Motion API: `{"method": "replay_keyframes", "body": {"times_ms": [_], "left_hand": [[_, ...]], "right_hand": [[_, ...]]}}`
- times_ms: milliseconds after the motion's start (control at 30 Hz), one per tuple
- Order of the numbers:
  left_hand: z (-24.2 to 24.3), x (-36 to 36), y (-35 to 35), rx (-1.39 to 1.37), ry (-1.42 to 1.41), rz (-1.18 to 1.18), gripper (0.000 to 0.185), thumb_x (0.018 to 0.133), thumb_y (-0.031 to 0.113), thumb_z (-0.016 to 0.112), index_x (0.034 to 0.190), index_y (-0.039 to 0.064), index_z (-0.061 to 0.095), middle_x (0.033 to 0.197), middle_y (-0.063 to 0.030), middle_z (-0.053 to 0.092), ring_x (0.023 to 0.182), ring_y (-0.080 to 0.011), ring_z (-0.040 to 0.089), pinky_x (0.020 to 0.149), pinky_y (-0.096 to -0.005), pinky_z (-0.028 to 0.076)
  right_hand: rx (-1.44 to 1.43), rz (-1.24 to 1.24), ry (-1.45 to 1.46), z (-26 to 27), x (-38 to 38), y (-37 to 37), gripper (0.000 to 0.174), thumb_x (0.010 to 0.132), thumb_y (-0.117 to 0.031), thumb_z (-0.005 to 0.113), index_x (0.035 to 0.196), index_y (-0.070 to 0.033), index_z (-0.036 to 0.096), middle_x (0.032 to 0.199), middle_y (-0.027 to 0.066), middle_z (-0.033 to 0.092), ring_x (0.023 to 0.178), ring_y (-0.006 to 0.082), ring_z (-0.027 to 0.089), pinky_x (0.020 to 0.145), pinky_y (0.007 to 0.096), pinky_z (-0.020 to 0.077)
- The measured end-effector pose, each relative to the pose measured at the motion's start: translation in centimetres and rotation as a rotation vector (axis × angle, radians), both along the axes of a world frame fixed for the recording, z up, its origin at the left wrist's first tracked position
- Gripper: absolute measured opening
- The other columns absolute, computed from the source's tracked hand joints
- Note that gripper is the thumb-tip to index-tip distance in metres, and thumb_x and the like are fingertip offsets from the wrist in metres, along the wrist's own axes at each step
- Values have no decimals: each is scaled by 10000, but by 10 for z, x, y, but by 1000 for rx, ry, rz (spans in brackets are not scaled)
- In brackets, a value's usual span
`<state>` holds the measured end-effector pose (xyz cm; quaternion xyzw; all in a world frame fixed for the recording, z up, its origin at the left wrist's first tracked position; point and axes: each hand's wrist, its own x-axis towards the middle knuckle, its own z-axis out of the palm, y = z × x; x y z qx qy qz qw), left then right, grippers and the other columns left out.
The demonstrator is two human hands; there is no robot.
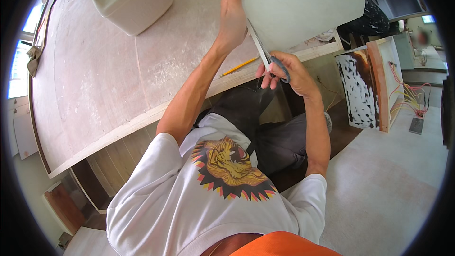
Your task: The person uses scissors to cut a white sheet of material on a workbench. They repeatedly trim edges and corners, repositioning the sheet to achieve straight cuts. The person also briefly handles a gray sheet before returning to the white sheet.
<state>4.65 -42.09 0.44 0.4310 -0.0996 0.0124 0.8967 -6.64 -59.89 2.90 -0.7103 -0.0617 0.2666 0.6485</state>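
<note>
My right hand (293, 73) grips the dark handles of a pair of scissors (279, 68), whose blades point up and left along the edge of a large pale sheet (298, 7). On the left edge of that sheet is my left hand (233, 16), thumb up on top and fingers hidden beneath or behind it. A yellow pencil (240, 66) lies on the worn wooden tabletop (106, 78), near its front edge, between my forearms.
A beige plastic jug (138, 7) stands on the tabletop at the upper left. At the right are an open box-like panel (382, 85) with loose coloured wires (414, 96) and another person's paint-spotted dark trouser leg (373, 19). A cloth (33, 60) hangs at the far left edge.
</note>
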Motion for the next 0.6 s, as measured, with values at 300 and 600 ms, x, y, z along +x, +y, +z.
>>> {"method": "replay_keyframes", "body": {"times_ms": [300, 600], "left_hand": [[7, 9, 8, -26, -56, -40, 520, 1029, 442, 526, 1306, 1, 524, 1199, -143, 639, 1056, -237, 646, 863, -408, 562], [2, 5, 4, -73, 129, 61, 453, 1016, 407, 526, 1262, 28, 490, 1184, -124, 611, 1043, -233, 646, 841, -408, 574]], "right_hand": [[-7, 58, -36, 6, -1, -10, 236, 1032, -236, 621, 983, -6, 635, 1006, 120, 718, 789, 202, 744, 634, 268, 577], [-86, 86, 65, 13, -7, -5, 341, 1067, -299, 568, 1173, 19, 634, 1093, 135, 715, 803, 198, 740, 668, 284, 581]]}}
